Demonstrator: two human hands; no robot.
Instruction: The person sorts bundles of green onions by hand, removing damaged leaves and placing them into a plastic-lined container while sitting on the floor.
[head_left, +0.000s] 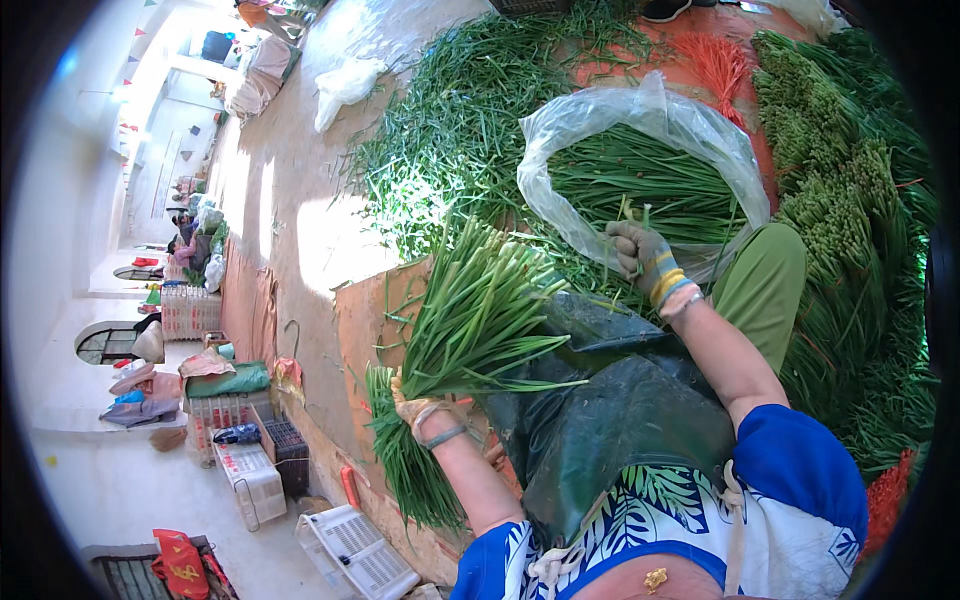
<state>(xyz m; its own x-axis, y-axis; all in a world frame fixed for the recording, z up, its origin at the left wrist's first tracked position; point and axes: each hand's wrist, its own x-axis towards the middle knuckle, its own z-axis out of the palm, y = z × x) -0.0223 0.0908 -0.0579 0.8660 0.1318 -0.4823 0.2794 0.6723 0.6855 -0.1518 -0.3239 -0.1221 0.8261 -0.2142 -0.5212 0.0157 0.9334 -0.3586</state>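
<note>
My left hand (417, 409), partly hidden by leaves, grips a thick bunch of long flat green leaves, apparently garlic chives (480, 315), held out to the left. More of the same greens (409, 465) lie below that wrist. My right hand (637, 251), in a grey knitted glove with a striped cuff, is closed at the near rim of a clear plastic bag (536, 169). A few pale stalks (646, 216) stick up from its fist. Inside the open bag lie long green leaves (637, 172). A dark waterproof apron (615, 420) covers my lap.
Loose leaf trimmings (457, 112) heap on the floor beyond. Stacked chive bundles (817, 127) line the right side, near red plastic ties (716, 67). White crates (364, 551) stand lower left. A white plastic bag (349, 86) lies farther off; people (184, 244) sit in the background.
</note>
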